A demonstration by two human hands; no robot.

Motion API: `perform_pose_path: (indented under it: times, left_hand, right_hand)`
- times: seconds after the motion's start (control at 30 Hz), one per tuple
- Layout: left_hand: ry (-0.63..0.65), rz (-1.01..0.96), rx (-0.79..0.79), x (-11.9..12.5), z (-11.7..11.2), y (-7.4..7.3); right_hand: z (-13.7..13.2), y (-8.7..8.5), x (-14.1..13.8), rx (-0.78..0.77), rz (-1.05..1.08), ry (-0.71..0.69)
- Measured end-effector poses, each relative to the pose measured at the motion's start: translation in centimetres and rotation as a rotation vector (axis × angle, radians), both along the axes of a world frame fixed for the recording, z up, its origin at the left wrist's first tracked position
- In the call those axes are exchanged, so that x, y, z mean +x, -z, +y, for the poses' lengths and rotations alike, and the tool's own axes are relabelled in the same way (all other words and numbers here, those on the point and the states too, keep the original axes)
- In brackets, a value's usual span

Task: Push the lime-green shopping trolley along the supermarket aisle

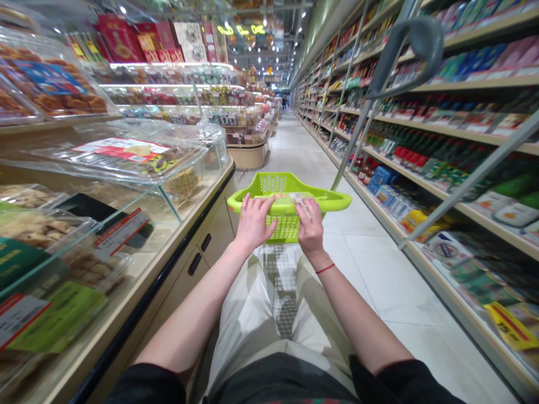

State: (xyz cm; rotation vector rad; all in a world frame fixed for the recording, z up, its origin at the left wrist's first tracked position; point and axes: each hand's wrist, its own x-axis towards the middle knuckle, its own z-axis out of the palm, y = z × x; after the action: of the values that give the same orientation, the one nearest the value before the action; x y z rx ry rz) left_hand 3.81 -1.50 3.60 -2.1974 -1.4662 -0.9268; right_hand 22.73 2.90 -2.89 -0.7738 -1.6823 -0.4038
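Observation:
A lime-green shopping cart stands in front of me in a supermarket aisle. My left hand is wrapped over the left part of its rear handle bar. My right hand grips the right part of the same bar, with a crumpled slip of paper or wrapper pinned under its fingers. A thin red string circles my right wrist. The cart's basket is mesh plastic, and I cannot make out anything inside it.
A glass-topped bakery counter with boxed pastries and price tags runs along my left. Long shelves of packaged goods line the right. A grey ladder rail leans on those shelves. The white tiled aisle stretches ahead.

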Motion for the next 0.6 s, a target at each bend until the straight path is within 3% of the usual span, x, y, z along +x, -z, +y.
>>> perform_pose_path:
  times: [0.13, 0.3, 0.4, 0.6]
  left_hand:
    - [0.010, -0.007, 0.007, 0.0, 0.0, 0.0]
    - [0.013, -0.004, 0.009, 0.1, 0.0, 0.0]
    - [0.008, -0.010, -0.004, 0.2, -0.1, 0.0]
    - [0.007, -0.007, 0.014, 0.3, -0.2, 0.0]
  right_hand:
    - [1.3, 0.0, 4.4, 0.055, 0.086, 0.086]
    - [2.3, -1.0, 7.9, -0.040, 0.338, 0.200]
    - [2.0, -1.6, 7.3, -0.072, 0.442, 0.220]
    - [0.3, -2.3, 0.9, -0.043, 0.214, 0.104]
